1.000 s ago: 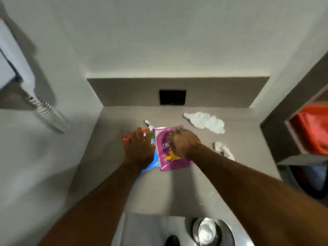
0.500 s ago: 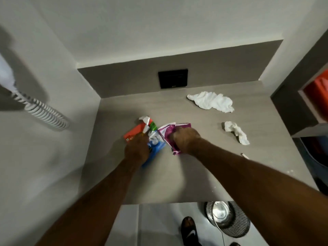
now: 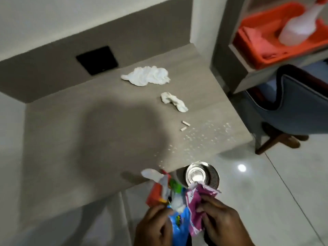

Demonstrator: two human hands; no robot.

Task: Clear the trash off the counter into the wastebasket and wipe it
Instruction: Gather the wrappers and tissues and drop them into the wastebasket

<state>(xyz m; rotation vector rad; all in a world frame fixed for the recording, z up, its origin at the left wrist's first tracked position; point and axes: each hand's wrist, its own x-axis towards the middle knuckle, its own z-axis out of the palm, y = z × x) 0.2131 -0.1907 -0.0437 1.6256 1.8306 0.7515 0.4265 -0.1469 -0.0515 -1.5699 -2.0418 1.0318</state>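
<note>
My left hand (image 3: 154, 226) grips a bunch of red, green and blue wrappers (image 3: 159, 189) with a white scrap sticking out. My right hand (image 3: 221, 222) grips a crumpled pink wrapper (image 3: 197, 205). Both hands hold them off the grey counter (image 3: 88, 139), past its front edge and just short of the shiny metal wastebasket (image 3: 204, 174) on the floor. On the counter lie a large crumpled white tissue (image 3: 147, 76), a smaller one (image 3: 174, 101), two short beige stubs (image 3: 184, 126) and scattered white crumbs (image 3: 200, 137).
A black square plate (image 3: 97, 60) sits in the counter's back wall. On the right a shelf holds an orange tray (image 3: 276, 38) with a white spray bottle (image 3: 298, 27). A blue chair (image 3: 298, 107) stands beside the counter on the tiled floor.
Both hands have lifted the wrappers off the counter and pulled them back over its front edge towards the wastebasket. The view has swung right and down.
</note>
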